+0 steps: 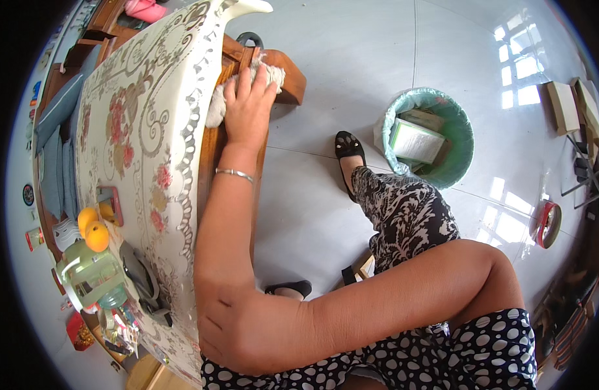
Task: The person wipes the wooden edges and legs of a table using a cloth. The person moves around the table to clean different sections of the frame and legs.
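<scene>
My left hand (247, 107), with a silver bracelet on its wrist, lies over a pale, crumpled rag (273, 77), its fingers pressing the rag on the brown wooden edge of the table (208, 159). Parts of the rag stick out on both sides of the hand. A cream floral tablecloth (133, 117) with a lacy border covers the tabletop just left of it. My right arm crosses from the right, and my right hand (231, 325) rests with curled fingers against my left arm near the elbow; its fingertips are hidden.
A green-lined waste bin (465, 140) holding boxes stands right of my black shoe (347, 146). Oranges (96, 235), a clear jug (85, 276) and a dark bag (142, 273) sit on the table. Blue cushions (57, 107) lie beyond it. A red round tin (548, 224) stands far right.
</scene>
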A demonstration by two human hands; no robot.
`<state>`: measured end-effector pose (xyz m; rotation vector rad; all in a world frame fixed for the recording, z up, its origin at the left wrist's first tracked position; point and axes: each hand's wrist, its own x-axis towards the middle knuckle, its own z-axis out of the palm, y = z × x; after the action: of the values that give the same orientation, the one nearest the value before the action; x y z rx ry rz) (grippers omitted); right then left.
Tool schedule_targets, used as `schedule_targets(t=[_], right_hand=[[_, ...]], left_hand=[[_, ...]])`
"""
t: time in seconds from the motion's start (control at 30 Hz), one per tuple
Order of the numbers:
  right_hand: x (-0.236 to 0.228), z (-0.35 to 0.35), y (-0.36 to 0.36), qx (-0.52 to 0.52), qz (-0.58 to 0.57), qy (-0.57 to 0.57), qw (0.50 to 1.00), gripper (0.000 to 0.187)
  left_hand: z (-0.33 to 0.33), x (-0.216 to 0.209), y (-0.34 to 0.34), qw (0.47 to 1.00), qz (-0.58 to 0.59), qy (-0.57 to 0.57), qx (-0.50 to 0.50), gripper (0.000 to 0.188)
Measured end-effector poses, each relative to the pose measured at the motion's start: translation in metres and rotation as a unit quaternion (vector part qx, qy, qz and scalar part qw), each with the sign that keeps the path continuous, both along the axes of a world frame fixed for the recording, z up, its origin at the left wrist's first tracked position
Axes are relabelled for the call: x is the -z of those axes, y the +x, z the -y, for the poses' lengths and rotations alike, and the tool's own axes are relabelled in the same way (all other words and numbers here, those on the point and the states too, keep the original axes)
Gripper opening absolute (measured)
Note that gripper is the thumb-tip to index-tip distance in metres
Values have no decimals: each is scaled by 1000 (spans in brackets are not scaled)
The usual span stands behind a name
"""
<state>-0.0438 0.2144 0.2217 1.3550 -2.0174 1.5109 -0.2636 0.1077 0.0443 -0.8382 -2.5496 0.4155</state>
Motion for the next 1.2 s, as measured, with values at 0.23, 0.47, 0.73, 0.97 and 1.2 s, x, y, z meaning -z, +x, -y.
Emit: schedule_targets(t=[0.23, 0.47, 0.73, 0.97, 1.2], right_hand=[[-1, 2, -10, 11, 23, -16, 1000, 28], [12, 5, -18, 23, 1, 4, 1000, 21], [14, 20, -21, 84, -29, 14, 996, 6], [36, 52, 7, 40, -19, 102, 994, 7], [28, 46, 13, -8, -86, 163, 983, 12]], left_hand=[[-22, 0, -39, 999, 14, -24, -32, 28], [0, 2, 14, 997, 46, -30, -46, 24], [59, 4, 143, 985, 110, -56, -118, 25], [93, -67, 293, 953, 239, -127, -136, 37], [82, -92, 326, 925, 287, -181, -168, 35]])
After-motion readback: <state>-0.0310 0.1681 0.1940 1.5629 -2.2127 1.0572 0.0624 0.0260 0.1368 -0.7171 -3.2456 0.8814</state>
